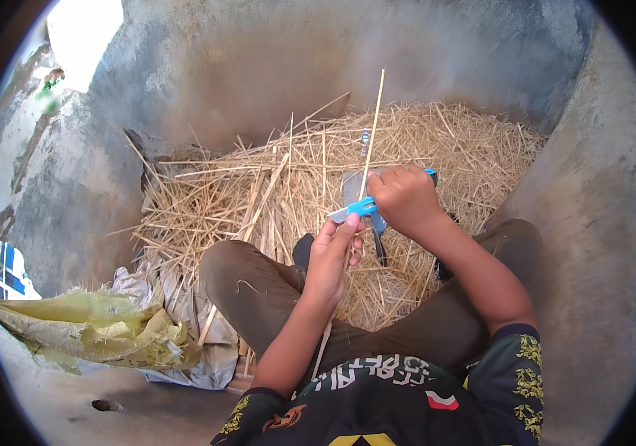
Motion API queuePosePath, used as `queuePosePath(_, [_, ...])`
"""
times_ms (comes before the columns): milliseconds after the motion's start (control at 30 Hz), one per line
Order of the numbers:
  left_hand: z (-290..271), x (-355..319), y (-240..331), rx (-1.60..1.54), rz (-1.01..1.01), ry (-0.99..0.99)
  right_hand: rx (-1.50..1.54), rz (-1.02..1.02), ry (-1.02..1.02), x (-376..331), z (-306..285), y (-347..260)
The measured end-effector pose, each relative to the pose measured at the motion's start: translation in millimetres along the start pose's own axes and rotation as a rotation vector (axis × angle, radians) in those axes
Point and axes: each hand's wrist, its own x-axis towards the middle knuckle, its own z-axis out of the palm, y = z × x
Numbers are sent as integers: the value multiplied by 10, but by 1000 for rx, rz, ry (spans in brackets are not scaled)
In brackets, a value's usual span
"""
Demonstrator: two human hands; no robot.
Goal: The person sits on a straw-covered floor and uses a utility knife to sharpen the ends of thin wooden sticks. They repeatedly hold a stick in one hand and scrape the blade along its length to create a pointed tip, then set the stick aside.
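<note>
My right hand is closed in a fist around a blue box cutter, whose pale blade end points left. Just below the cutter, my left hand pinches a long, thin, straw-coloured strip, possibly bamboo, with its thumb up against the cutter. The strip stands tilted between my hands, its tip high above the pile and its lower part running down toward my lap. Where blade and strip meet is partly hidden by my fingers. Behind my hands, a broad grey blade with a dark handle lies on the pile.
A wide heap of straw-coloured shavings spreads before my crossed legs. Longer strips lie at its left. A torn yellowish sack rests at the lower left. Curved grey concrete walls enclose the spot.
</note>
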Motion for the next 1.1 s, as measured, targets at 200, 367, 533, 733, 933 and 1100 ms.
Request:
queuePosePath(200, [-34,12,-36,-1,22,37,-19,-11,-71,-38,20,-65])
queuePosePath(367, [-62,22,-36,-68,30,19,-53,-34,-77,-24,12,-53])
queuePosePath(533, [-76,28,-54,-58,14,38,-74,-28,-71,-15,7,-49])
queuePosePath(733, [-50,-15,-37,-54,12,41,-99,-34,-83,-26,43,-18])
queuePosePath(933, [-132,19,-132,-38,12,80,-104,151,-1,6,-44,272])
queuePosePath(1100, [-123,45,-143,-28,10,96,34,302,-52,-6,-115,359])
